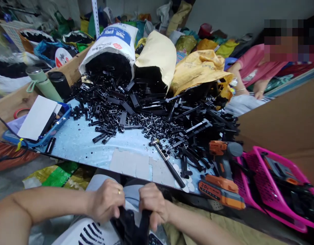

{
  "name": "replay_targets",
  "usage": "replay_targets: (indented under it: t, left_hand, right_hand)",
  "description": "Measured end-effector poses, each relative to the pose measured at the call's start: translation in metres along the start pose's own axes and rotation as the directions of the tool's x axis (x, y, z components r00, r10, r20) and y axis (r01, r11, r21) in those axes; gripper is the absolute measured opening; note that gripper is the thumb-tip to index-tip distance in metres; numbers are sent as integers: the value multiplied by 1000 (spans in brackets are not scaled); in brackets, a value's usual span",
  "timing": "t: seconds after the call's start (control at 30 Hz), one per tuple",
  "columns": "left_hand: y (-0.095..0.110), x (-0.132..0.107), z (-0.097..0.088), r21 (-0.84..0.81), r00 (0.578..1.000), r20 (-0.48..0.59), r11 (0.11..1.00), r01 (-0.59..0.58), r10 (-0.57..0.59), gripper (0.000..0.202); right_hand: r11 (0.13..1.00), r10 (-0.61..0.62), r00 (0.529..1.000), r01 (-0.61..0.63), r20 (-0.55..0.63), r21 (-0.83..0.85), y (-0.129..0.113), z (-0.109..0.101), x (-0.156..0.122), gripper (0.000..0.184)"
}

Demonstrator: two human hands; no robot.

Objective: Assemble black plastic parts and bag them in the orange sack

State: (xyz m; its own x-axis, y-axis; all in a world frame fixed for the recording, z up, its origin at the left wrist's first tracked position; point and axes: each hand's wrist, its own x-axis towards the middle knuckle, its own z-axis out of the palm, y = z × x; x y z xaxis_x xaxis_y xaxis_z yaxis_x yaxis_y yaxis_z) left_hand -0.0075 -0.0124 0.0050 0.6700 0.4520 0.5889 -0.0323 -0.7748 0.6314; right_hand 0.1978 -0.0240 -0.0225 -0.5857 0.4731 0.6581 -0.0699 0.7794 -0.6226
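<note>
Black part (131, 225): low in my view, below the table (77, 143) edge.
Left hand (107, 200): fingers clamped on it.
Right hand (153, 204): clamped likewise.
Tabletop: hammer (167, 163), drill (221, 173).

We see bright, even, diffuse light from overhead, with only soft shadows. The pale blue tabletop (77, 139) carries a mild sheen, and the heap of black plastic parts (151, 109) swallows detail in its dark middle. Below the table edge the left hand (107, 200) and right hand (153, 204) are evenly lit; the black plastic piece (128, 223) they clasp reads as a flat dark shape. The wide lens bows the table edge and smears the corners. Coarse pixel blocks (289, 39) cover the upper right.
</note>
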Motion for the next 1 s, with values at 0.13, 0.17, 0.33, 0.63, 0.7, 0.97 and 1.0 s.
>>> replay_targets:
  t: [0.13,0.17,0.33,0.63,0.7,0.97,1.0]
  left_hand:
    - [-4,9,24,-46,944,-326,997,-68,49,64]
    - [-8,10,29,-19,923,-378,996,-82,69,67]
    - [-43,7,39,175,943,-309,982,-74,127,76]
    - [-187,30,29,793,967,203,606,-70,-154,56]
    - [-206,42,23,844,961,149,537,-2,-231,59]
    - [-226,46,-82,744,790,-434,322,585,-434,34]
    - [-235,45,-99,716,737,-474,276,641,-481,33]
  right_hand:
    - [998,53,826,-18,-561,67,21,51,5,65]
    - [995,103,740,-82,-665,63,29,64,5,66]
    - [946,243,639,-323,-730,33,77,87,-1,57]
    - [622,337,941,-245,-28,-744,224,-101,85,32]
    - [546,384,911,-92,151,-833,253,-101,116,43]
    - [637,365,884,-10,291,-770,280,-82,161,34]
    - [660,381,900,-107,210,-743,273,-86,158,37]
